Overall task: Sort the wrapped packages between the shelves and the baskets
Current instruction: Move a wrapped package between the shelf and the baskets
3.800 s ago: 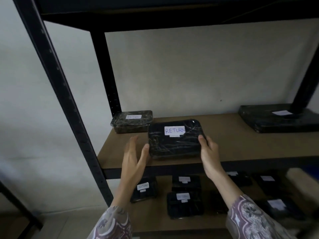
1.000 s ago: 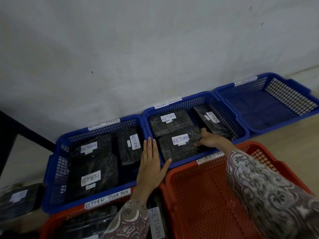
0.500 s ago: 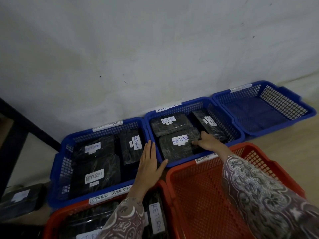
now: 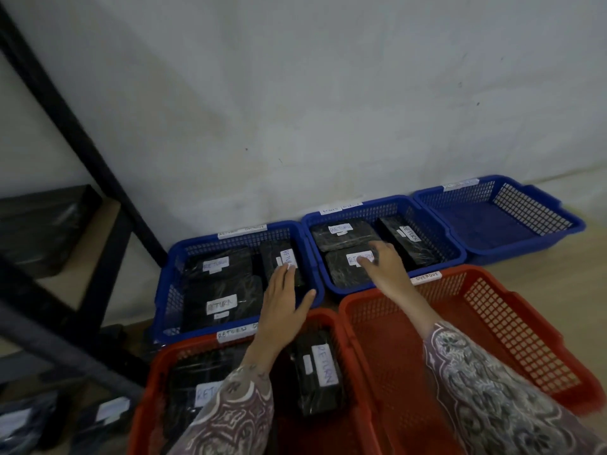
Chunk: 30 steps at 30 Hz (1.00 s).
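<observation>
Against a pale wall, the middle blue basket (image 4: 455,244) holds three wrapped packages; right hand (image 4: 382,269) rests relaxed-fingered on the front package (image 4: 343,274); left hand (image 4: 282,300), fingers straight together, hovers.

We look from a single head-worn camera, facing forward and steeply down; the baskets (image 4: 387,224) by the wall (image 4: 328,93) lie close below us; no second view.
</observation>
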Each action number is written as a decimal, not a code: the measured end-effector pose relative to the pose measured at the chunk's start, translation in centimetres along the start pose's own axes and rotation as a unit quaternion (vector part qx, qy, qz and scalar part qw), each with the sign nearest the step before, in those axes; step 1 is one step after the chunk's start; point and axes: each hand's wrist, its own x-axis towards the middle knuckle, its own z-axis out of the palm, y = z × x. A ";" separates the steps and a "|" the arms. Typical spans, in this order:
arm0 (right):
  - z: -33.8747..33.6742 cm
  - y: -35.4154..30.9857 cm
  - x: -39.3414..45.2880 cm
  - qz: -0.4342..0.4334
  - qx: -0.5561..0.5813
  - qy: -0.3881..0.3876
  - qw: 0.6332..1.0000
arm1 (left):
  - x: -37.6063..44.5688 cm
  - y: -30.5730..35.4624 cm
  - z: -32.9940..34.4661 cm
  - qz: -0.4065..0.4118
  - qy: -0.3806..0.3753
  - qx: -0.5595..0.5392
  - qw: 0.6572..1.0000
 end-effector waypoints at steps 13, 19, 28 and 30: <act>14.1 -19.1 -22.3 -0.157 0.189 -0.031 0.969 | -22.1 -10.6 -18.5 0.027 0.186 0.036 0.981; 22.7 -29.2 -29.7 -0.235 0.209 -0.109 0.943 | -31.7 -17.5 -28.7 -0.026 0.259 0.073 0.963; 35.0 -44.9 -32.4 -0.299 0.219 -0.223 0.902 | -36.7 -27.8 -43.8 -0.144 0.382 0.047 0.912; 38.1 -48.4 -32.1 -0.296 0.225 -0.244 0.896 | -36.9 -30.7 -47.1 -0.167 0.400 0.044 0.900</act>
